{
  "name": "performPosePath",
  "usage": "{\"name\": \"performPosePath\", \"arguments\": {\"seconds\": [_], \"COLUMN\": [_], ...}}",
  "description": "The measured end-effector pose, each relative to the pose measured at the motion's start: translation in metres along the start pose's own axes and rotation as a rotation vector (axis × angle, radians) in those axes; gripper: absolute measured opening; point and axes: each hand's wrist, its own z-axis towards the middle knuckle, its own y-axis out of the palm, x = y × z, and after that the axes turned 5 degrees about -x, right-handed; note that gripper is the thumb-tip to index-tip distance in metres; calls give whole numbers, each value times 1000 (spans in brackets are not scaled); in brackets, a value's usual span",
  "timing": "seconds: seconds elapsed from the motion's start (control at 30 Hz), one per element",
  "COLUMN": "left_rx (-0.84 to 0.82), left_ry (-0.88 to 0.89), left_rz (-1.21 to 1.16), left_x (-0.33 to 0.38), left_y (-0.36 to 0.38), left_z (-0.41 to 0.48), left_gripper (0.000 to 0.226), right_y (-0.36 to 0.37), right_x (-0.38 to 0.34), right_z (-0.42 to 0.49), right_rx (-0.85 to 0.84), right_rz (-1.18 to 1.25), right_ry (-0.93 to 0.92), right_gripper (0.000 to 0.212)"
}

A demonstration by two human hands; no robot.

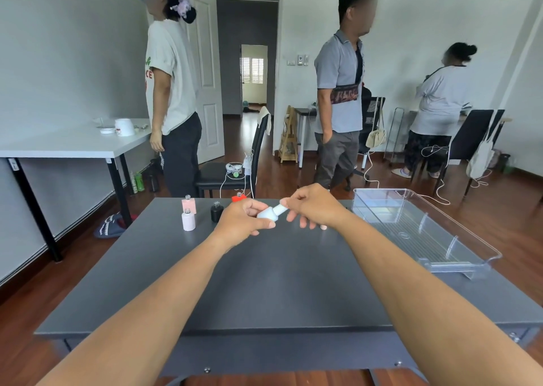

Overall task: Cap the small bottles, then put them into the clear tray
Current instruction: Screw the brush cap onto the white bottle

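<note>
My left hand (245, 219) grips a small white bottle (268, 214) above the dark table, tilted so its neck points right. My right hand (313, 206) pinches the white cap (280, 208) sitting on that neck. To the left stand several uncapped bottles: a pale pink round one (188, 221), a pink square one (188, 204) behind it, a black one (216, 211) and a red one (238, 198) partly hidden by my left hand. A small pinkish cap (323, 227) peeks out under my right hand. The clear tray (458, 238) lies empty at the right.
The dark grey table (264, 282) spreads out in front of me. Behind it are a black chair (235, 174) with cables, a white table (73, 146) at the left, and three persons standing in the room.
</note>
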Motion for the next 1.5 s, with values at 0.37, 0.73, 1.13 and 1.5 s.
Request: {"name": "performPosePath", "arguments": {"seconds": [0.37,0.73,1.13,1.5], "left_rx": [0,-6,-82,-185], "left_ry": [-5,-3,-1,-29], "left_rz": [12,-2,-23,-40], "left_x": [0,-2,-3,-7], "left_y": [-6,-5,3,8], "left_z": [-1,1,-5,-14], "left_gripper": [32,35,25,17], "right_y": [1,6,9,12], "right_x": [-1,8,23,37], "right_z": [0,10,16,7], "right_rx": [-44,-39,-40,-54], "right_rz": [-3,-42,7,258], "right_ry": [8,20,-68,-109], "right_gripper": [35,39,11,13]}}
